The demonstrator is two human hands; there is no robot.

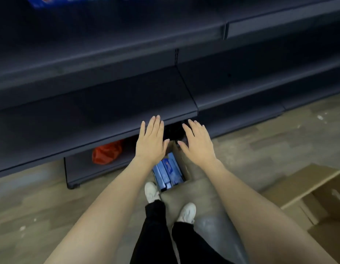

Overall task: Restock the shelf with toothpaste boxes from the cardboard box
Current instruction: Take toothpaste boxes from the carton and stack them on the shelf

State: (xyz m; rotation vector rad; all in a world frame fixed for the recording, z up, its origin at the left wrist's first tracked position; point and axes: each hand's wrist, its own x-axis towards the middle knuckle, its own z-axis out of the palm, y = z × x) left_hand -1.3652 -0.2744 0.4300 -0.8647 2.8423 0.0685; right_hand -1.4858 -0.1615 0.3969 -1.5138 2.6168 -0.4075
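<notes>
Toothpaste boxes (168, 173) sit in cardboard box (181, 159) below your fingers; both hands released, empty. Shelf (108, 103) ahead unstocked.

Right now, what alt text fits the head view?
Both hands, left hand and right hand, reach open and empty over a cardboard box of blue toothpaste boxes on the floor, before dark shelves.

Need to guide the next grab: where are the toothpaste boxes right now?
In the head view, toothpaste boxes lie in the open cardboard box on the floor, centre frame, below both hands, just ahead of the shoes.
</notes>
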